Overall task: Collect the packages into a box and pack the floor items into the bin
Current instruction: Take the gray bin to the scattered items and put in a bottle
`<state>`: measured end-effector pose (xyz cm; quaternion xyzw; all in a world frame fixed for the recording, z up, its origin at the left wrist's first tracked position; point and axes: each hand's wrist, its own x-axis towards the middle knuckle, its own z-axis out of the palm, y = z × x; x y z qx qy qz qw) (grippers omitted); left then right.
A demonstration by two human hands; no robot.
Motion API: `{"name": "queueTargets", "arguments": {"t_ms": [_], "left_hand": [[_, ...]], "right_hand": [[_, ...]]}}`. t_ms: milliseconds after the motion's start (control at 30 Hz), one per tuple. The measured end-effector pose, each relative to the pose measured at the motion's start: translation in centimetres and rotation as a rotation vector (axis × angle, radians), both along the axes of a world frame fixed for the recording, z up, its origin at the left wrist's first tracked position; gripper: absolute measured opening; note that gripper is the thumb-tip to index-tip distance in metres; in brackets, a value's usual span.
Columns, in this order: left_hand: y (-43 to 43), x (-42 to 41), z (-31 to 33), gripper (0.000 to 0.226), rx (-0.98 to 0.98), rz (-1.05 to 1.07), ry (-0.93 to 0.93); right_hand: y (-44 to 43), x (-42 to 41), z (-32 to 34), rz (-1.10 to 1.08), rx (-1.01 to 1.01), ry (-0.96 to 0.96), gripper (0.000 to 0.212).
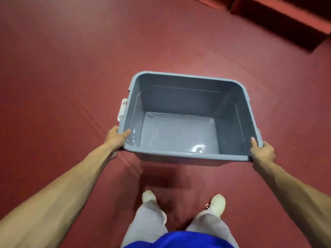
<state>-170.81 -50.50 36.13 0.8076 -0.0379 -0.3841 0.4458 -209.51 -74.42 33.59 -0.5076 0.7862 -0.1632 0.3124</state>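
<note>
A grey plastic bin [186,83] hangs in front of me above the red floor, held level with nothing inside it. My left hand [117,136] grips its near left corner, thumb over the rim. My right hand [262,151] grips the near right corner, thumb lying inside along the wall. A white latch handle [122,109] sits on the bin's left side. No packages or loose floor items are in view.
Red matting [71,77] covers the floor all around. A raised red step or platform [286,20] with a dark side runs across the top right corner. My feet in pale shoes [217,204] stand below the bin.
</note>
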Motion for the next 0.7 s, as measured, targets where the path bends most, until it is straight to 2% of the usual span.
{"name": "queueTargets", "arguments": {"t_ms": [133, 267, 433, 700], "left_hand": [[9.5, 9.5, 3.5, 0.033, 0.093, 0.228, -0.113], [18.5, 15.2, 7.0, 0.064, 0.244, 0.539, -0.224], [26.6, 19.9, 8.6, 0.049, 0.367, 0.825, -0.368], [32.3, 30.8, 8.3, 0.051, 0.459, 1.122, -0.327]], "right_hand": [[1.7, 15.3, 3.0, 0.257, -0.012, -0.037, 0.041], [4.6, 29.8, 5.9, 0.515, -0.062, -0.081, 0.043], [8.5, 46.1, 8.0, 0.780, -0.098, -0.179, 0.046], [11.8, 71.1, 6.9, 1.120, 0.006, -0.248, 0.044]]}}
